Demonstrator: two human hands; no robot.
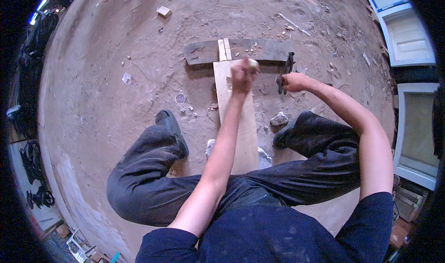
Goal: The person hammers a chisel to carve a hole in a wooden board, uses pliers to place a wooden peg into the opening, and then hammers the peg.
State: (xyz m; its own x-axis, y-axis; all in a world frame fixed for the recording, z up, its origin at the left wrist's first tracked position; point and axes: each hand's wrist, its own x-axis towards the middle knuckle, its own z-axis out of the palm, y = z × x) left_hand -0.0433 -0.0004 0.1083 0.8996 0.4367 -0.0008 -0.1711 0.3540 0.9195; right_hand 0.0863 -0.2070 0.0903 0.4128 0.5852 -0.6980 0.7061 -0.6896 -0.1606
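Observation:
A long pale wooden board (243, 128) runs away from me between my legs, its far end against a dark, weathered plank (266, 50) lying crosswise. My left hand (242, 77) is closed above the far part of the board, around a handle with a pale rounded end (252, 63). The hand is smeared by motion, and the handle's lower end is hidden. A small cut or notch (229, 83) shows in the board beside it. To the right, my right hand (295, 82) grips a hammer-like tool with a long dark metal head (288, 66), held off the board.
Narrow pale wood strips (224, 50) lie across the dark plank. Stones (279, 119), wood chips and a small block (164, 11) dot the dirt floor. White-framed panels (417, 133) stand along the right. Dark coiled items (39, 193) lie at the left edge.

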